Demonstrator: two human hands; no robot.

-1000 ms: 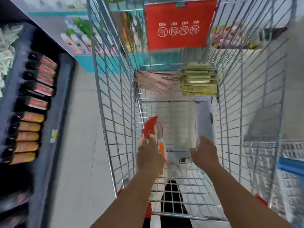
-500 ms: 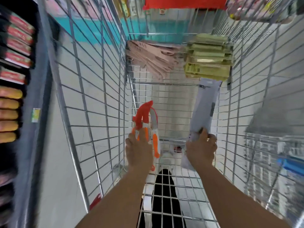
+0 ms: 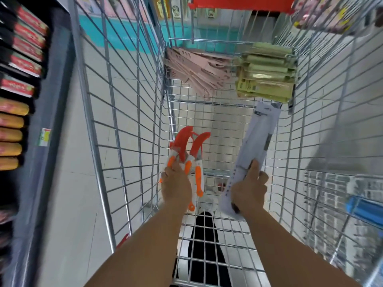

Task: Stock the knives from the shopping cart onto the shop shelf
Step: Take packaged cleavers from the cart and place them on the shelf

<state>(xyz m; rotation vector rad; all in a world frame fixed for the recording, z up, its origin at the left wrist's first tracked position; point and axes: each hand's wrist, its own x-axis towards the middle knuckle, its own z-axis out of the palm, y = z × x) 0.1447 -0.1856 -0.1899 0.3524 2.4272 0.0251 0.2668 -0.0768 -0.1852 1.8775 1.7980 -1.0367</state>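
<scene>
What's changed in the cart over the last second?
The left hand has lifted the orange knives off the cart floor, and the right hand has closed on the long white pack and raised it. The pink and green packs at the far end stayed put.

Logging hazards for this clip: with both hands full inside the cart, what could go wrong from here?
1. The left hand grips several orange-handled knives splayed loosely; one could slip out while being lifted.
2. The long white knife pack, held by the right hand near its lower end, may snag the cart's wire wall.
</scene>
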